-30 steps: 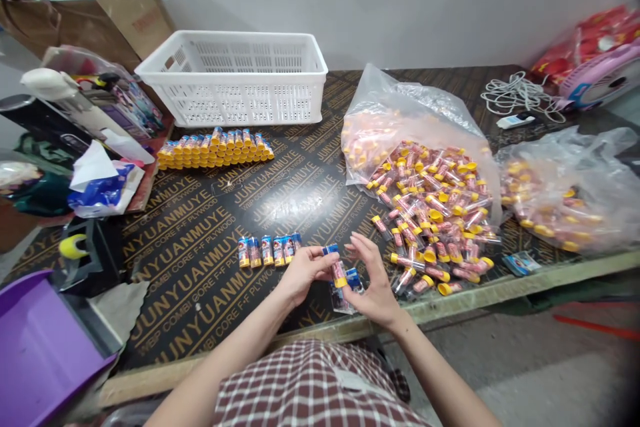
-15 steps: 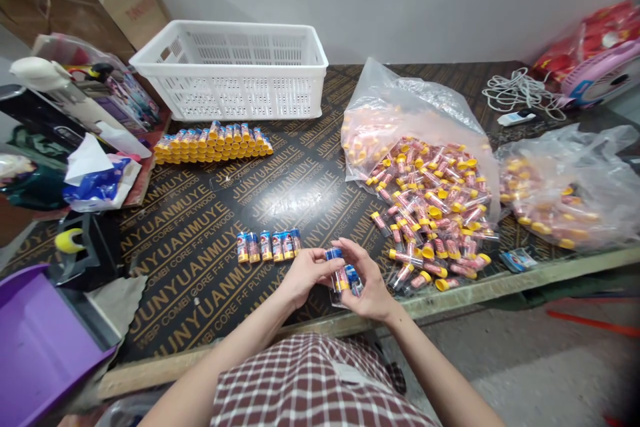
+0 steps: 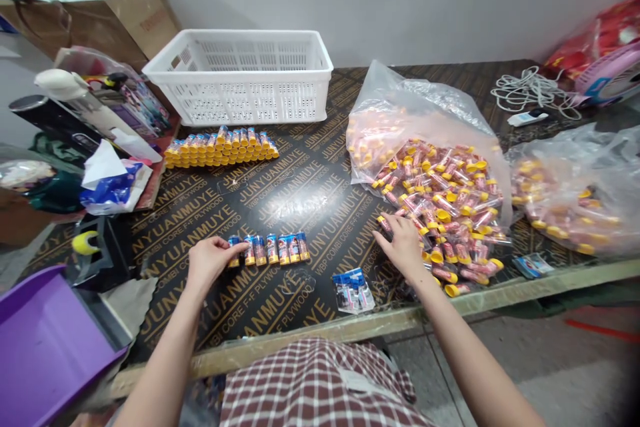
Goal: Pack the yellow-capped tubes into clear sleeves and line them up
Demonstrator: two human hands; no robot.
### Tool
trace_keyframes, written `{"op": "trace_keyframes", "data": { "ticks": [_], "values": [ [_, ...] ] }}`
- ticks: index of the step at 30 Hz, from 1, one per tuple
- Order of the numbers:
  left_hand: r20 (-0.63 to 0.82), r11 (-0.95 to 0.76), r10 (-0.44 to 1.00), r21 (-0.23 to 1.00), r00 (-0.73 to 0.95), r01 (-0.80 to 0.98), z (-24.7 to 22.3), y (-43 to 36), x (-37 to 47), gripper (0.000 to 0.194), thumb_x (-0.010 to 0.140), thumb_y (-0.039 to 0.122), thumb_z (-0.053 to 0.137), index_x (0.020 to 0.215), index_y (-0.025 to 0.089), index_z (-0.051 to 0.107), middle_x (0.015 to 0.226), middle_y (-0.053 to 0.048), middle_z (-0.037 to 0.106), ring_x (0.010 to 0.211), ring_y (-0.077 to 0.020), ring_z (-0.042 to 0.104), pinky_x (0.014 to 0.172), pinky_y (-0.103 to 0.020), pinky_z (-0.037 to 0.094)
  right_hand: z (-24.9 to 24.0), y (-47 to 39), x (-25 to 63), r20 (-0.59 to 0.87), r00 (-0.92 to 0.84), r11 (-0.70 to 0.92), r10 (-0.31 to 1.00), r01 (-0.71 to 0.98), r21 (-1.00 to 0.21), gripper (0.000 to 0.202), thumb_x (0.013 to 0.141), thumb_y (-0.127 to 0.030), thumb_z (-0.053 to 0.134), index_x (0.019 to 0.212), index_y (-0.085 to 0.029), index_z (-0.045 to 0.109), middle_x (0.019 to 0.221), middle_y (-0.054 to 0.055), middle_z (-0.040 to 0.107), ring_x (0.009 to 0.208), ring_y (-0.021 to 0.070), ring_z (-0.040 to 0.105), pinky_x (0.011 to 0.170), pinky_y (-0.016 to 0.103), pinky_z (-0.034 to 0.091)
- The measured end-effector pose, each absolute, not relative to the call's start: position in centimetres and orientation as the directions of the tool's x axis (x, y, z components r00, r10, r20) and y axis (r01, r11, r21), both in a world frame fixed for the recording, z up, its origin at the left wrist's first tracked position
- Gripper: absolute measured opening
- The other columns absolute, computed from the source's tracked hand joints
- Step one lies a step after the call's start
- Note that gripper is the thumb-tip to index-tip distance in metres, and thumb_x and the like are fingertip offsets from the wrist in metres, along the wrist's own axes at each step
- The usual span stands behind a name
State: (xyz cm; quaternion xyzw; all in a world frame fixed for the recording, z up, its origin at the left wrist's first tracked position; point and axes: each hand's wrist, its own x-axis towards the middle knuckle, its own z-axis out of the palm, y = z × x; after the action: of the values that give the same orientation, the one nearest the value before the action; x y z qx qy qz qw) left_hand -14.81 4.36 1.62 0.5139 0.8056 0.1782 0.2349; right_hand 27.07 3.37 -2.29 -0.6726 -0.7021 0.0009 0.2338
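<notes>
Small plastic tubes with blue printed labels and yellow ends stand in a short row (image 3: 273,250) on the dark board. My left hand (image 3: 213,263) is at the row's left end, finger and thumb pinching the leftmost labelled tube (image 3: 233,251). On the right, my right hand (image 3: 404,250) reaches to the left edge of a heap of unlabelled clear tubes (image 3: 450,197) with yellow caps and pink contents. Its thumb and fingers are apart beside one tube (image 3: 384,224). Between the hands lies a small stack of blue and clear printed labels (image 3: 353,291).
A white plastic basket (image 3: 245,97) stands at the back, with stacked labelled tubes (image 3: 220,150) before it. Clear bags (image 3: 375,120) hold more tubes. A tape dispenser (image 3: 103,247) and purple dustpan (image 3: 55,340) are left; a white cable (image 3: 530,95) and pink fan (image 3: 607,77) are right.
Both hands have parted from the tube they held together. My left hand moved left with the labelled tube to the row's end; my right hand moved to the heap, uncovering the label stack.
</notes>
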Motion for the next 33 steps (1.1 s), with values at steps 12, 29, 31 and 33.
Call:
{"op": "trace_keyframes", "data": {
  "ticks": [12,29,31,33],
  "values": [
    [-0.088,-0.17,0.927,0.768,0.365,0.618,0.7,0.4,0.3,0.018,0.077,0.035,0.062,0.083,0.02,0.069,0.076,-0.005,0.065,0.071,-0.0183,0.058,0.067,-0.027,0.039,-2.4,4.9,26.6,0.289,-0.014,0.092,0.957,0.962,-0.256,0.033,0.084,-0.027,0.051,0.113,-0.017,0.06,0.087,0.012,0.062,0.09,0.029,0.051,0.078,0.041,0.041],
    [-0.175,-0.181,0.88,0.737,0.442,0.652,-2.1,-1.1,3.1,0.007,0.078,0.02,0.06,0.074,0.02,0.066,0.076,-0.005,0.068,0.071,-0.0188,0.06,0.066,-0.027,0.038,1.4,-1.4,23.3,0.176,0.13,0.058,0.976,0.619,-0.783,0.02,0.085,-0.034,0.054,0.094,-0.018,0.061,0.089,0.005,0.063,0.061,0.0134,0.054,0.057,0.028,0.045],
    [-0.166,-0.2,0.881,0.718,0.444,0.667,-2.0,-1.3,3.0,0.007,0.078,0.019,0.058,0.08,0.021,0.065,0.076,-0.004,0.067,0.07,-0.0186,0.06,0.065,-0.027,0.038,1.4,-1.5,23.1,0.176,0.127,0.063,0.976,0.609,-0.79,0.019,0.085,-0.033,0.054,0.094,-0.018,0.061,0.088,0.005,0.063,0.061,0.0131,0.053,0.056,0.027,0.045],
    [-0.134,-0.246,0.881,0.689,0.454,0.682,-1.8,-1.6,2.9,0.005,0.078,0.018,0.058,0.08,0.02,0.062,0.076,-0.004,0.065,0.072,-0.019,0.058,0.065,-0.028,0.038,1.3,-1.6,22.9,0.18,0.124,0.073,0.976,0.592,-0.803,0.018,0.085,-0.031,0.054,0.094,-0.018,0.062,0.088,0.005,0.064,0.065,0.0141,0.056,0.059,0.028,0.046]
  ]
}}
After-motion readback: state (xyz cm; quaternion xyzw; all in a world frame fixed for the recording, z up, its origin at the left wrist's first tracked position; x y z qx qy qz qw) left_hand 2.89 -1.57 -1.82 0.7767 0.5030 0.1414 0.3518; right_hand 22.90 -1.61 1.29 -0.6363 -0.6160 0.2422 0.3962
